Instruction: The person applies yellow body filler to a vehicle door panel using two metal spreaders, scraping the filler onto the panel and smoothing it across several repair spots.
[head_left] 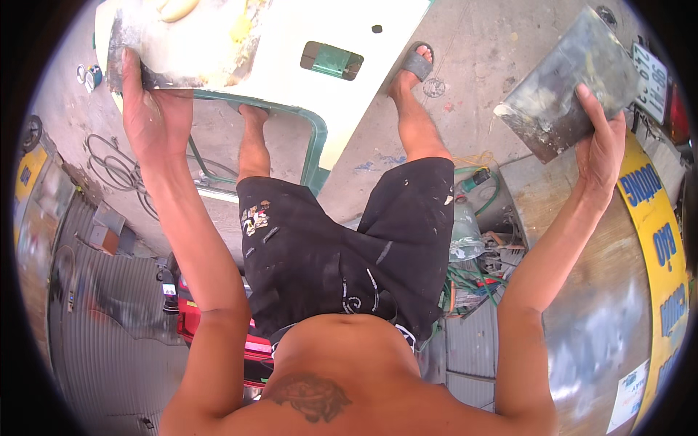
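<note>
The work looks to be near its start, with the paste out but not mixed. The left hand [156, 116] grips a flat plate [196, 58], thumb on top by its left edge and the rest of the hand mostly hidden below. On the plate, a pale lump [177, 9] sits near the far edge, and a blob of yellow paste [240, 29] sits near the right edge. The two are apart, so I think blending them is not done yet.

The right hand [603, 152] pinches a grey metal sheet [563, 83], thumb on top. The sheet is tilted, well apart from the plate, out past the right edge of a big cream panel [342, 102] with green edges. It has a pale smear at its left corner, so it looks used.

The plate is over the panel's left part; I cannot tell if they touch. I see no paste on the panel near its right edge. The light is too bright to tell if any part is finished.
</note>
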`<state>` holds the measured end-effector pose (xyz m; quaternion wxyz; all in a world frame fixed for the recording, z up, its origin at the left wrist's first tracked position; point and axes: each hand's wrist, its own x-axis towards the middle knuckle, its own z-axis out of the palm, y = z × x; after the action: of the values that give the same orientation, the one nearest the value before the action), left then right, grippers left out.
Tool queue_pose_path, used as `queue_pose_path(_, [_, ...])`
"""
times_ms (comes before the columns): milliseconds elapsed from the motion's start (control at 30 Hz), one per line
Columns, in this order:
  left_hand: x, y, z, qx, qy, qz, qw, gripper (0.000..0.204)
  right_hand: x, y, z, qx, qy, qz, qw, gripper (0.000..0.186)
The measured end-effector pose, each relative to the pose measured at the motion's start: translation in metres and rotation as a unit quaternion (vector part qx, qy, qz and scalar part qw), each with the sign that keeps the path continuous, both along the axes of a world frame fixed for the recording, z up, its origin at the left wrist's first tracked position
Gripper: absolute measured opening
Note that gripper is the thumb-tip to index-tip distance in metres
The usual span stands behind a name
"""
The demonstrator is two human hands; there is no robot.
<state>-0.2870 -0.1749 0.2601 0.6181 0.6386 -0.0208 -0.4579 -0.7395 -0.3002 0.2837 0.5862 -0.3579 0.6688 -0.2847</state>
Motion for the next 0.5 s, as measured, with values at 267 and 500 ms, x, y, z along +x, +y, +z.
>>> queue_pose_path(267, [0.032,0.053,0.029,-0.021,-0.052,-0.188,0.981,0.042,0.093,0.091,-0.010,0.061,-0.143,-0.057,0.986,0.034])
queue_pose_path(500, [0.074,0.139,0.025,0.044,-0.122,-0.340,0.931,0.047,0.264,0.237,0.004,0.204,-0.296,-0.130,0.924,0.047])
